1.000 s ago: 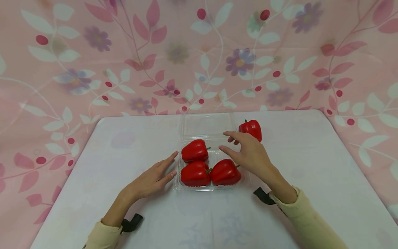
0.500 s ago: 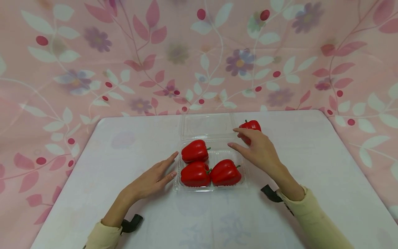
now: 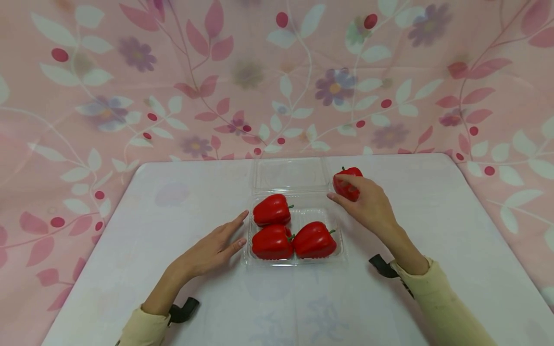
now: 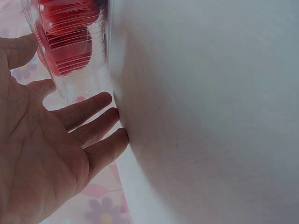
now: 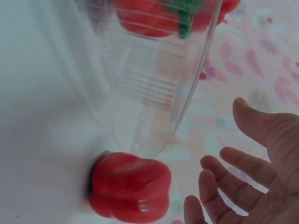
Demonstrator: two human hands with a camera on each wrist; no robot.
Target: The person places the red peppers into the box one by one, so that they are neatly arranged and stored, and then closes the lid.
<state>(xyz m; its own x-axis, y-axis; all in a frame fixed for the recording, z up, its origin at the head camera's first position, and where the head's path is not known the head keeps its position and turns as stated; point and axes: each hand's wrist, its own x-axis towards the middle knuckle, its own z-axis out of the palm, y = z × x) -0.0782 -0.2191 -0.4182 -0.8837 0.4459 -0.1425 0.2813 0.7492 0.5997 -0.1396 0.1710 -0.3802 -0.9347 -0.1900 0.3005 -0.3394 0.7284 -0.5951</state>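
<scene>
A clear plastic clamshell box [image 3: 320, 215] lies with its lid folded back, three red bell peppers in its tray: one at back left [image 3: 270, 210], one at front left [image 3: 271, 242] and one at front right [image 3: 314, 240]. A loose bell pepper [image 5: 131, 187] sits on the table beyond the box's back right corner. My right hand [image 3: 368, 202] hovers over that pepper, partly hiding it in the head view; the right wrist view shows its fingers spread and apart from it. My left hand [image 3: 207, 251] lies at the box's left side, fingers straight, its thumb and a fingertip at the wall.
The transparent lid [image 3: 291, 174] lies flat behind the tray, near the far edge of the white-covered table [image 3: 182, 216]. A pink floral cloth [image 3: 277, 86] hangs behind the table. Dark wrist-worn devices [image 3: 183, 311] stick out under both wrists.
My right hand has moved right and slightly back, from above the tray's back right to over the loose pepper. The left hand and the peppers have stayed in place.
</scene>
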